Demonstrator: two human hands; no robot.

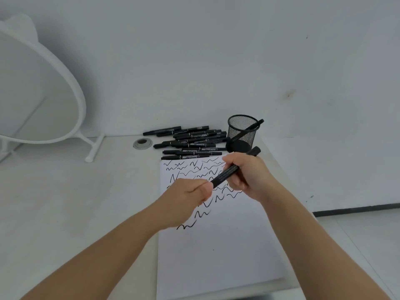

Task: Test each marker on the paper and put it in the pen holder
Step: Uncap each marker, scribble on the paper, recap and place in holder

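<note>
right hand (244, 169) grips a marker (229, 171) above the paper (216, 245); left hand (188, 195) pinches its cap end. capping or uncapping, i cannot tell. next likely needs a straight pull, or a drop into the holder (242, 132).

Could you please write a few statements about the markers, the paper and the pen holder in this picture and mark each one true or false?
1. Both hands, left and right, grip one black marker. True.
2. The mesh pen holder holds no markers. False: one marker leans inside it.
3. The paper already carries black squiggles. True.
4. The loose markers lie in front of the paper. False: they lie beyond its far edge, left of the holder.
5. The holder has tipped over. False: it stands upright.
</note>
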